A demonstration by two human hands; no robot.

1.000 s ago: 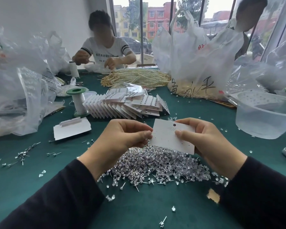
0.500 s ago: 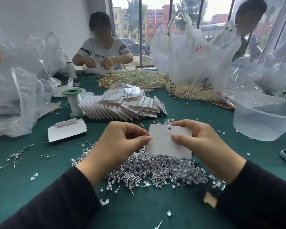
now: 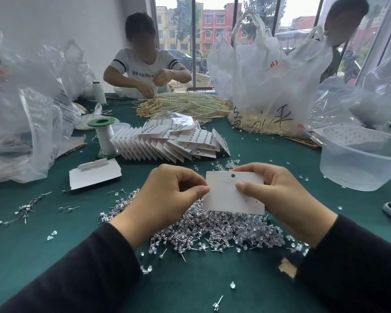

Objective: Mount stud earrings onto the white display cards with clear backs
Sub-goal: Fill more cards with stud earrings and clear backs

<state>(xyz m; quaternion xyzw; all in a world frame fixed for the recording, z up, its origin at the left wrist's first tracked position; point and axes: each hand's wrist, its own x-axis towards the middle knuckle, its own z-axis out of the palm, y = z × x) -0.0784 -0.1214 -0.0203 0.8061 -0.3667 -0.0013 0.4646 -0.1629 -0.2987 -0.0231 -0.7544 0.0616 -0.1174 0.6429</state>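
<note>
One card (image 3: 229, 199) (leveller now), still pinched by left hand (image 3: 167, 195), right hand (image 3: 287, 199)

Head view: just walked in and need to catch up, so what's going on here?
A person holds a white card above the stud pile on the table. The right hand grips its right side, thumb on the face; the left hand pinches its left edge. No stud shows on the card yet. The filled cards lie behind.
</note>
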